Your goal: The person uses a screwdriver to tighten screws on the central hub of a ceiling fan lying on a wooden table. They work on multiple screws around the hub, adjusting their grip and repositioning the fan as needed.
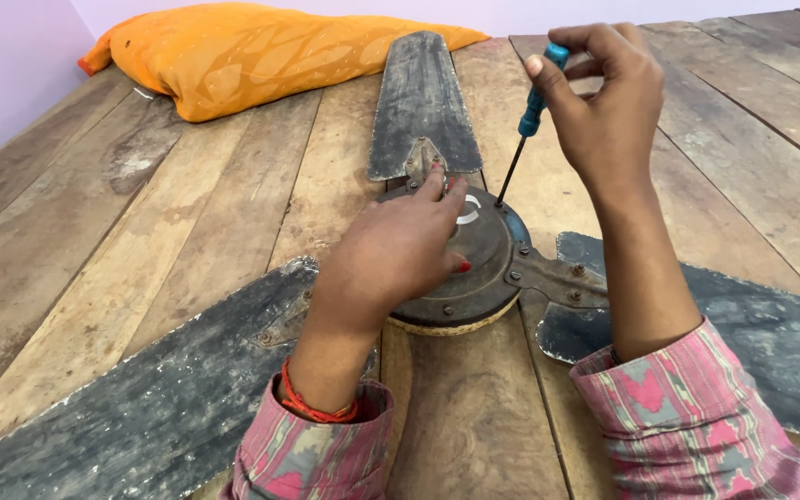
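Pink patterned sleeves [687, 435] frame a dusty ceiling fan [474, 268] laid on a plank table [187, 222]. Its round hub is pressed flat under the left hand [391, 255], fingers spread. A blue-handled screwdriver [528, 125] is pinched in the right hand [604, 102], just above and right of the hub. The tip should be kept seated squarely and upright while turned, the hub held steady.

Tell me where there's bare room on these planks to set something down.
Bare planks lie on the left between the orange pillow and the lower-left blade, and at far right beyond the right hand. A narrow strip runs between the two sleeves. It is crowded around the hub, where the left hand, the screwdriver and the blade brackets meet.
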